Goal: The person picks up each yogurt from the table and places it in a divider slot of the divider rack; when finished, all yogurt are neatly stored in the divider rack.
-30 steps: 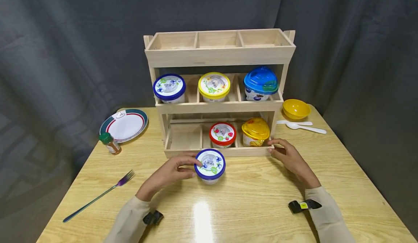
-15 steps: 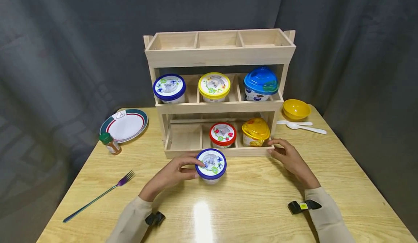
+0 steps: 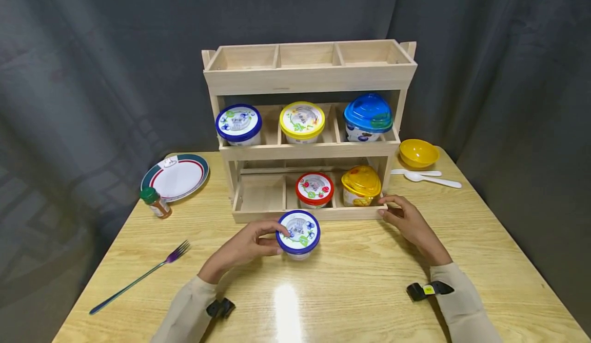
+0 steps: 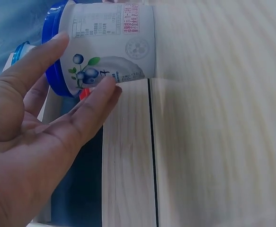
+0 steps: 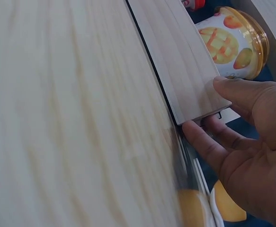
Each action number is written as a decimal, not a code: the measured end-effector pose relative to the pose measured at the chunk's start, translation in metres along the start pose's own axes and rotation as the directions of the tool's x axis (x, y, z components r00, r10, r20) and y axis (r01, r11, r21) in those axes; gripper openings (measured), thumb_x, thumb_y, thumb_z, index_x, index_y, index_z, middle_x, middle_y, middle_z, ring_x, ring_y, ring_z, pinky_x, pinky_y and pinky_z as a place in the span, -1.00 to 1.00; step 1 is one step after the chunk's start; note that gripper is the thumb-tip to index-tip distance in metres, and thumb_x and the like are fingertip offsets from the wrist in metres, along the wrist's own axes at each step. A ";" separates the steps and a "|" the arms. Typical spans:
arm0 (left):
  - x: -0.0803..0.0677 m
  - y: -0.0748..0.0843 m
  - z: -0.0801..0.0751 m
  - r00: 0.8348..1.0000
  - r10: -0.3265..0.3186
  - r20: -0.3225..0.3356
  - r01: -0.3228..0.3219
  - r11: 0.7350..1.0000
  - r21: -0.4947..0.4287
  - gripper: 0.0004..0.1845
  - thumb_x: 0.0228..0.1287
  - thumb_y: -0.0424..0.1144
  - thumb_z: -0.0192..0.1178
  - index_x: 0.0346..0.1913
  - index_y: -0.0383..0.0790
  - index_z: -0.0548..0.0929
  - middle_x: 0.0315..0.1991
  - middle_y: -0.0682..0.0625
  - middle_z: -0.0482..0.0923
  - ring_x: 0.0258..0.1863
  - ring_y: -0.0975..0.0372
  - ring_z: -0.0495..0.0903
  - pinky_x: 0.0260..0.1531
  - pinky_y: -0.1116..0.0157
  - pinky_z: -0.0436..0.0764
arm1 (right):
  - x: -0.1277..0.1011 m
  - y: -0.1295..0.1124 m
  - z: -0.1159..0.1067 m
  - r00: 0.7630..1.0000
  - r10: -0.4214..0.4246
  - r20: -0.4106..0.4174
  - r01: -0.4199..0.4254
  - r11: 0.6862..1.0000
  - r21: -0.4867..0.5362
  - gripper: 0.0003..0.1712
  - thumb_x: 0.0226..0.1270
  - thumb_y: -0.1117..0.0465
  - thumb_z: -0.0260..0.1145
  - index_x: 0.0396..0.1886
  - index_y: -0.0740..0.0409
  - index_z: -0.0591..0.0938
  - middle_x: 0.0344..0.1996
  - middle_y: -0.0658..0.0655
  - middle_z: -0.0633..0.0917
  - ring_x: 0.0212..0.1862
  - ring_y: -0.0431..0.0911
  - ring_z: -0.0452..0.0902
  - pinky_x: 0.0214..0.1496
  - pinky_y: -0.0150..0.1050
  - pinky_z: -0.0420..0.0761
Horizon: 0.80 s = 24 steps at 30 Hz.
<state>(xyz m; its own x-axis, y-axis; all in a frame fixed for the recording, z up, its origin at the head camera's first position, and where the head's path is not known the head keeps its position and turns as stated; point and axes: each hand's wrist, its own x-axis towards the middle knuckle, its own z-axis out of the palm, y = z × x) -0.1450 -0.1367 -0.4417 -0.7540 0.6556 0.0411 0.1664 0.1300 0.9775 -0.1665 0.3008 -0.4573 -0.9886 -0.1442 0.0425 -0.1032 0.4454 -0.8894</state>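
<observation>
A white cup (image 3: pixel 297 233) with a blue-rimmed lid and blueberry pictures stands on the table before the rack's front board. My left hand (image 3: pixel 244 245) holds it from its left side. One fingertip lies over the lid's edge, and others touch the cup wall, as the left wrist view shows. My right hand (image 3: pixel 411 225) grips the lower right corner of the wooden rack (image 3: pixel 309 150). In the right wrist view the thumb (image 5: pixel 237 90) presses the front board's face while a finger rests at its end. Close by, a yellow-lidded cup (image 3: pixel 361 185) sits in the bottom right compartment.
Beside it in the bottom tier is a red-lidded cup (image 3: pixel 315 189). The middle tier carries blue-rimmed (image 3: pixel 239 122), yellow-rimmed (image 3: pixel 302 121) and blue-domed (image 3: pixel 369 113) cups. Left lie a plate (image 3: pixel 180 179), spice jar (image 3: pixel 155 202) and fork (image 3: pixel 143 276); right, a yellow bowl (image 3: pixel 419 154) and white spoons (image 3: pixel 434 180).
My left hand and the blueberry cup have shifted very slightly to the right, and the thumb sits closer against the cup. The right hand keeps its place on the rack corner.
</observation>
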 end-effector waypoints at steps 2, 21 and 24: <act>0.001 0.000 0.001 1.000 0.001 0.001 -0.001 1.000 0.002 -0.68 0.40 -0.57 0.38 0.16 -0.45 0.66 0.42 -0.40 0.47 0.38 -0.23 0.53 0.23 0.16 0.67 | 0.000 0.000 0.000 1.000 -0.004 -0.001 0.004 1.000 -0.001 -0.61 0.68 0.34 0.27 0.35 0.43 0.51 0.49 0.50 0.35 0.56 0.44 0.23 0.55 0.38 0.26; 0.001 0.002 0.004 0.999 -0.020 -0.035 0.020 1.000 0.011 -0.71 0.39 -0.49 0.44 0.12 -0.36 0.72 0.37 -0.29 0.54 0.41 -0.19 0.52 0.34 0.16 0.59 | 0.000 0.001 0.001 1.000 0.015 0.000 -0.015 1.000 -0.009 -0.60 0.69 0.33 0.27 0.37 0.41 0.50 0.51 0.51 0.32 0.57 0.45 0.21 0.55 0.40 0.26; 0.000 0.003 0.005 0.999 -0.012 -0.045 0.012 1.000 0.002 -0.71 0.39 -0.50 0.43 0.13 -0.38 0.72 0.37 -0.30 0.55 0.42 -0.20 0.51 0.35 0.16 0.58 | 0.000 0.001 0.001 1.000 0.008 -0.003 -0.008 1.000 -0.007 -0.60 0.69 0.33 0.27 0.37 0.42 0.50 0.49 0.51 0.35 0.55 0.44 0.25 0.55 0.39 0.27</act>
<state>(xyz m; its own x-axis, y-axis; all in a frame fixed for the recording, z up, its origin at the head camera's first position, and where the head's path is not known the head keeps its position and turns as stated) -0.1420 -0.1327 -0.4397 -0.7838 0.6198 0.0391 0.1589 0.1393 0.9774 -0.1664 0.3003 -0.4589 -0.9897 -0.1380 0.0373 -0.0965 0.4530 -0.8863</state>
